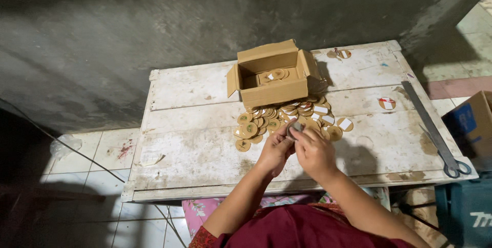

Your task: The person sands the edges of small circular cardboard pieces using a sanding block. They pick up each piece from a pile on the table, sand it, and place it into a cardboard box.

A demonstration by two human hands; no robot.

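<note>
Worn white planks made up the bench (205, 150), which stood against a grey concrete wall (154, 22) over a tiled floor. At its middle, the fingers (287, 131) of the left hand (275, 150) and those of the right hand (313, 151) were pinched together on 1 small round disc (294, 126), held between both hands just above the bench top. Touching the fingertips on the far side lay a loose pile of round brown discs (287, 117), some showing white labels. Just beyond the pile stood an open cardboard box (271, 76) with a few more discs on its bottom. Farther out, 2 red-and-white discs (387, 103) lay apart near the right side, and a long metal ruler (424, 114) ran along the right edge, with scissors (453, 166) at its near end. A second cardboard box (474, 125) sat on the floor to the right.
</note>
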